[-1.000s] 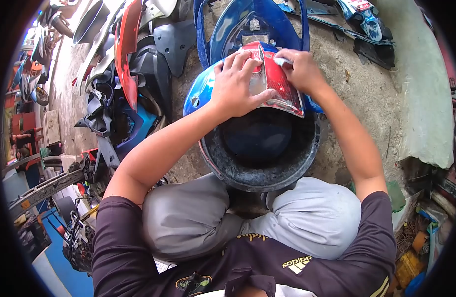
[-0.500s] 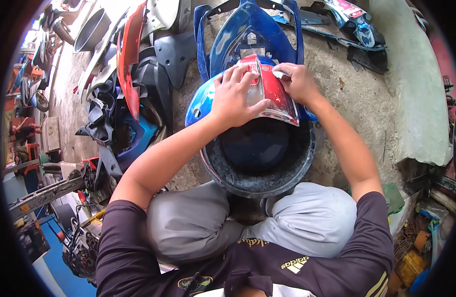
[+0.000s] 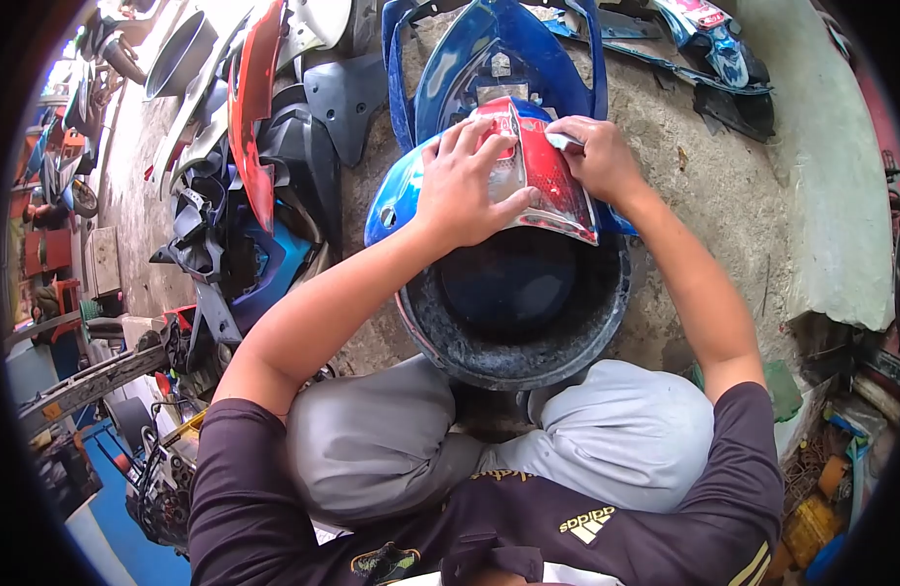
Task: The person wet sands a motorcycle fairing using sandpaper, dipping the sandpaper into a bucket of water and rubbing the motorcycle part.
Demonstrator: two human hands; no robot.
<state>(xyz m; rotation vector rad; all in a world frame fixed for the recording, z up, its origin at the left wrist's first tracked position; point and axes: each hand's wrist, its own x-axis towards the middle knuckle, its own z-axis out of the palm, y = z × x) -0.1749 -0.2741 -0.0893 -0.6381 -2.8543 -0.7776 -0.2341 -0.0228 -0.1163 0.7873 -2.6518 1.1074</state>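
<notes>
A glossy blue motorcycle body panel (image 3: 389,200) with a red, scuffed section (image 3: 549,168) rests over the far rim of a black tub (image 3: 513,369). The tub holds dark liquid (image 3: 508,283). My left hand (image 3: 461,186) lies on the panel's left side with its fingers spread, bracing it. At the red section's right side, my right hand (image 3: 598,161) is closed, pinching a small pale flat piece (image 3: 565,142) against the surface. The fingers partly hide this piece, so its kind is unclear.
Just beyond the panel lies a large blue fairing (image 3: 489,59). Red (image 3: 250,117) and dark fairings (image 3: 303,166) are piled on the left. More blue-and-white parts (image 3: 713,54) lie at the far right, beside a pale concrete ledge (image 3: 831,176). An engine (image 3: 165,503) sits at the lower left.
The panel's red section and my right hand have shifted slightly right and up in view. My left hand keeps its spread hold, and the pale piece stays pinched.
</notes>
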